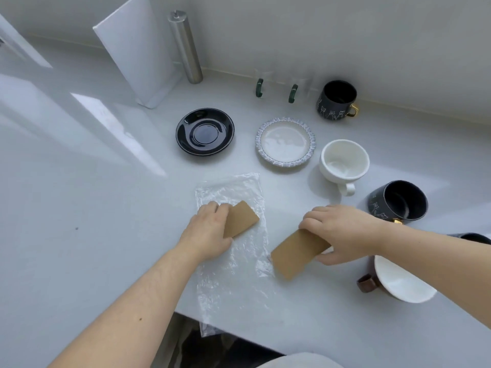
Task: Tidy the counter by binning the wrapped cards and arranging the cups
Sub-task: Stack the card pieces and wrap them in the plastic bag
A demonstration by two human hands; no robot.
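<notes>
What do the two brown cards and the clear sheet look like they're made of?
Brown cards: matte kraft card, probably; flat tan faces, no sheen, staying stiff in the left hand and right hand. Clear sheet: thin plastic film, likely; see-through, crinkled, with glossy highlights.

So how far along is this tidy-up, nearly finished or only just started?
Only just started, it seems. Nothing looks binned: the left hand presses one brown cardboard card onto the clear plastic wrap sheet, while the right hand holds a second brown card beside it. Still to do: wrapping, binning, and arranging the scattered cups, such as the white ceramic mug and the tipped dark mug.
</notes>
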